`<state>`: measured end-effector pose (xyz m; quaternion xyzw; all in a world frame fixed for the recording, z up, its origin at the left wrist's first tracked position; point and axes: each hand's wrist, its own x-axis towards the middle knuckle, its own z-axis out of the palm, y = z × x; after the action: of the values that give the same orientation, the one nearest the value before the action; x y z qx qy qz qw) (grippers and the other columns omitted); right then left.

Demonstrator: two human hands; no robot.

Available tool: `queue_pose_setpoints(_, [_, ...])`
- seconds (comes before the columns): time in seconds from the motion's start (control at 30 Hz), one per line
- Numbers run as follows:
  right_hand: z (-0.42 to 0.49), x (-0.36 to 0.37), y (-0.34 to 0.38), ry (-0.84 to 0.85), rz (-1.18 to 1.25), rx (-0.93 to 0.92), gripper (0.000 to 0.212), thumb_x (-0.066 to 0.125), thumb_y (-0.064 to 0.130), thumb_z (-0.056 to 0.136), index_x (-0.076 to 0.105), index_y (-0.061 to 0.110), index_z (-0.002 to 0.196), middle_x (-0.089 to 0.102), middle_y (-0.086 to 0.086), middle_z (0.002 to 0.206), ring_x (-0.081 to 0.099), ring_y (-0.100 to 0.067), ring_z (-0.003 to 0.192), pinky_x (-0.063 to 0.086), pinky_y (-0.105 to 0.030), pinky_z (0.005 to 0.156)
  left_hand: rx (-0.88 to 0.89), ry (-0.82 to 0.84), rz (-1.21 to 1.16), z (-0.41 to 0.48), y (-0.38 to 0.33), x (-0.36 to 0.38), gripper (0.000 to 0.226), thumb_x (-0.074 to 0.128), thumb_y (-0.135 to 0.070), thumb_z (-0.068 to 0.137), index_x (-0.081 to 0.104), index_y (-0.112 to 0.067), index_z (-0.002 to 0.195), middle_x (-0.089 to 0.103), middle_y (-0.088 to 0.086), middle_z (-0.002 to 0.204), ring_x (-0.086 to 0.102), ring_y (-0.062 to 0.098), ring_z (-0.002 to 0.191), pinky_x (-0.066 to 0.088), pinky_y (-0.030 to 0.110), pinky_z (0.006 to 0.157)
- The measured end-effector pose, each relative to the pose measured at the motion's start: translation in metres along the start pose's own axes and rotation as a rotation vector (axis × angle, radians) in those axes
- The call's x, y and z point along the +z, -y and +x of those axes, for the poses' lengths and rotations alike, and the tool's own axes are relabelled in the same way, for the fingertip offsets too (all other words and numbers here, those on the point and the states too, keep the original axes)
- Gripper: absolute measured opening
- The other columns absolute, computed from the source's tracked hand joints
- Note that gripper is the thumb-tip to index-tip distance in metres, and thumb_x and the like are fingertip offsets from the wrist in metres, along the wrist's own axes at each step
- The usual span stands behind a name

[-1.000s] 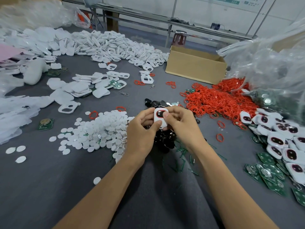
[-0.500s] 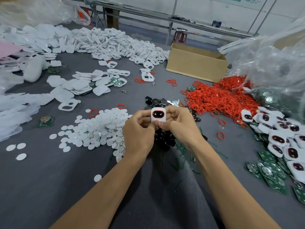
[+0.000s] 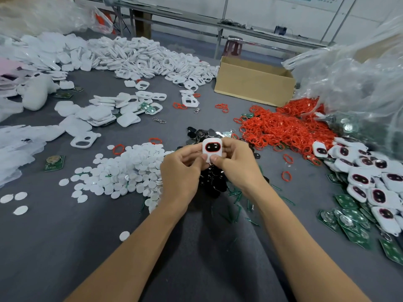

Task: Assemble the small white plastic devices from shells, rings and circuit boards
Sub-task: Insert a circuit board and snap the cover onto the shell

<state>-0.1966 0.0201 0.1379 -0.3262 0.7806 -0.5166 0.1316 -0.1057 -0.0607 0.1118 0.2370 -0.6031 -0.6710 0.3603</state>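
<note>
A small white device (image 3: 212, 148) with a red ring around its dark window is held upright above the grey table, over a heap of black inserts (image 3: 212, 182). My left hand (image 3: 182, 173) and my right hand (image 3: 236, 163) both grip it, thumbs pressing its lower edge, fingers curled behind it. A heap of red rings (image 3: 283, 129) lies to the right. Green circuit boards (image 3: 349, 223) and assembled devices (image 3: 375, 184) lie at the far right. White shells (image 3: 148, 59) are piled at the back left.
White round discs (image 3: 122, 175) are heaped left of my hands. An open cardboard box (image 3: 255, 86) stands at the back right, with clear plastic bags (image 3: 357, 77) beside it. Loose shells (image 3: 102, 114), a lone circuit board (image 3: 54, 162) and key clips (image 3: 160, 120) are scattered about.
The device has turned from tilted to upright and face-on, and my thumbs have shifted from its face down to its lower edge. My hands stay in the same place.
</note>
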Motion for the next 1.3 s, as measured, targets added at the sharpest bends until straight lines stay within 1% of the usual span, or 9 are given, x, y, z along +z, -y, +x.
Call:
queue_pose_setpoints(0.23, [0.0,-0.001,0.002,-0.006,-0.068,0.024,0.028,0.064,-0.003,0.081,0.07,0.012,0.105,0.073,-0.002,0.091,0.069,-0.011,0.083,0.054,-0.027,0.077,0.0,-0.027,0.017,-0.003,0.001,0.001,0.035,0.066,0.003,0.087,0.073,-0.031,0.088,0.076,-0.008,0.081,0.074,0.012,0.071,0.057,0.019,0.067])
queue_pose_setpoints(0.4, [-0.001,-0.002,0.004,0.009,0.009,-0.019,0.023,0.065,-0.002,0.083,0.071,0.009,0.103,0.071,0.004,0.078,0.063,0.002,0.064,0.049,-0.015,0.067,-0.055,-0.021,-0.051,-0.001,0.004,0.001,0.023,0.062,-0.007,0.093,0.072,-0.02,0.11,0.077,0.0,0.09,0.074,0.014,0.082,0.058,0.024,0.075])
queue_pose_setpoints(0.53, [-0.005,0.002,0.006,-0.119,-0.282,-0.174,0.019,0.064,0.003,0.078,0.074,0.013,0.091,0.068,0.006,0.068,0.059,-0.003,0.058,0.046,-0.013,0.056,-0.086,0.011,-0.078,-0.001,0.003,0.005,0.028,0.067,-0.024,0.091,0.069,-0.014,0.117,0.077,0.0,0.085,0.074,0.011,0.083,0.058,0.022,0.072])
queue_pose_setpoints(0.67, [-0.008,0.004,0.013,-0.064,-0.364,-0.314,0.021,0.062,0.003,0.08,0.073,0.016,0.094,0.071,0.003,0.076,0.06,-0.007,0.065,0.048,-0.016,0.063,-0.088,0.017,-0.097,0.002,0.003,0.003,0.024,0.065,-0.026,0.092,0.071,-0.011,0.109,0.076,0.001,0.086,0.072,0.011,0.082,0.058,0.027,0.077])
queue_pose_setpoints(0.77, [-0.007,0.001,0.018,0.085,-0.425,-0.397,0.035,0.06,-0.002,0.077,0.072,0.019,0.103,0.069,0.001,0.079,0.056,-0.008,0.07,0.044,-0.012,0.065,-0.138,0.03,-0.175,0.005,-0.002,0.001,0.033,0.052,-0.026,0.1,0.07,-0.002,0.088,0.07,0.008,0.078,0.065,0.013,0.069,0.058,0.03,0.075])
queue_pose_setpoints(0.87, [-0.007,-0.004,0.021,0.127,-0.475,-0.466,0.036,0.055,-0.006,0.075,0.071,0.013,0.101,0.067,-0.005,0.077,0.055,-0.016,0.068,0.046,-0.024,0.067,-0.22,0.048,-0.327,0.007,-0.006,-0.001,0.04,0.044,-0.022,0.102,0.074,-0.024,0.075,0.071,0.002,0.07,0.065,0.008,0.06,0.056,0.022,0.061])
queue_pose_setpoints(0.97, [-0.007,-0.01,0.022,0.18,-0.511,-0.494,0.029,0.062,-0.001,0.079,0.072,0.012,0.104,0.067,-0.005,0.081,0.056,-0.019,0.069,0.044,-0.023,0.066,-0.27,0.063,-0.407,0.009,-0.006,-0.002,0.023,0.048,-0.016,0.093,0.071,-0.02,0.094,0.072,0.001,0.069,0.068,0.01,0.061,0.056,0.022,0.058])
queue_pose_setpoints(1.1, [-0.004,-0.015,0.022,0.207,-0.512,-0.443,0.028,0.066,0.004,0.085,0.072,0.014,0.111,0.071,-0.004,0.1,0.064,-0.021,0.083,0.047,-0.028,0.076,-0.331,0.113,-0.47,0.009,-0.004,-0.004,0.025,0.053,-0.013,0.066,0.069,-0.009,0.084,0.073,0.008,0.074,0.071,0.017,0.066,0.057,0.025,0.058])
queue_pose_setpoints(1.3, [-0.005,-0.017,0.022,0.176,-0.519,-0.446,0.014,0.067,0.007,0.08,0.076,0.01,0.091,0.069,-0.011,0.074,0.06,-0.025,0.066,0.048,-0.031,0.066,-0.291,0.134,-0.332,0.01,0.002,-0.002,0.035,0.034,-0.017,0.099,0.068,-0.012,0.093,0.075,0.007,0.077,0.073,0.015,0.072,0.056,0.023,0.058])
